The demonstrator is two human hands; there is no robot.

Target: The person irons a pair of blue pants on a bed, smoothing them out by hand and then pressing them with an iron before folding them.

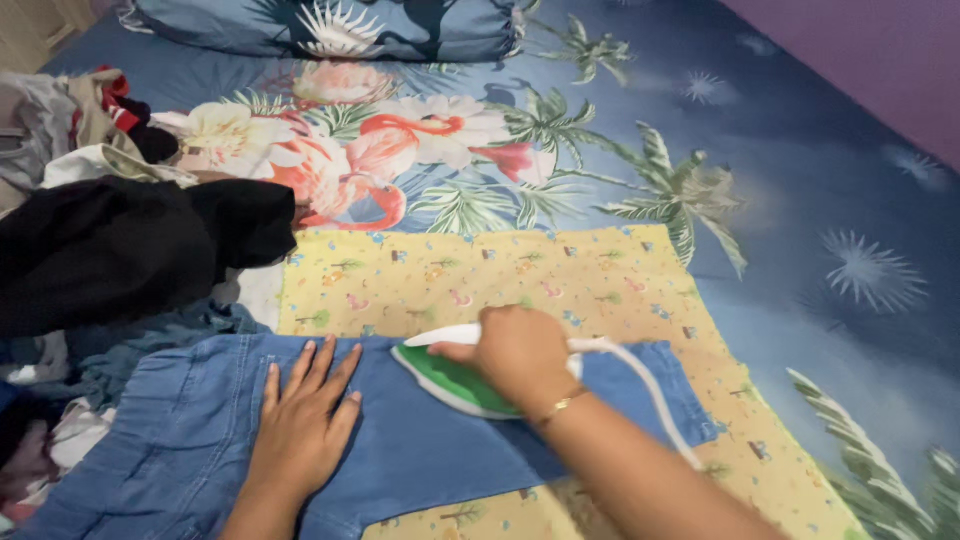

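Note:
A blue denim garment (420,450) lies flat on a yellow patterned cloth (480,275) spread over the bed. My left hand (303,420) rests flat on the denim, fingers spread, just left of the iron. My right hand (520,352) grips the handle of a green and white iron (450,375), which sits on the denim with its tip pointing left. The iron's white cord (650,390) trails back along my right forearm. A gold bracelet circles my right wrist.
A pile of clothes (100,240), with a black garment on top, lies at the left. The bed sheet (800,200) is blue with palms and flamingos. A matching pillow (340,25) sits at the far edge. A purple wall (880,50) stands at the right.

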